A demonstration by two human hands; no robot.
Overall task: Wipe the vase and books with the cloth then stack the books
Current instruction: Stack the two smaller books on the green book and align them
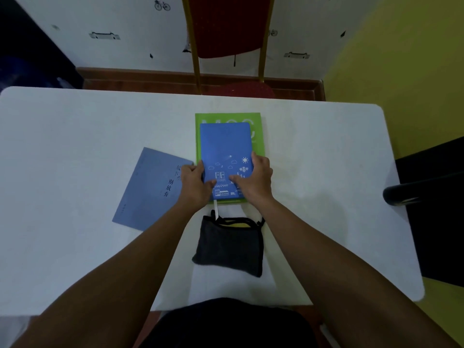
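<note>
Fingers (200, 169) of both hands loosely curled around blue book (224, 144)'s near edges, atop green book (258, 136).

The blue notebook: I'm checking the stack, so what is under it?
The blue notebook lies on a larger green book, whose edges show around it. Most of the green cover is hidden, so anything between them can't be seen.

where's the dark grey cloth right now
In the head view, the dark grey cloth lies folded on the white table, near its front edge, just below the stacked green book and between the person's forearms.
</note>
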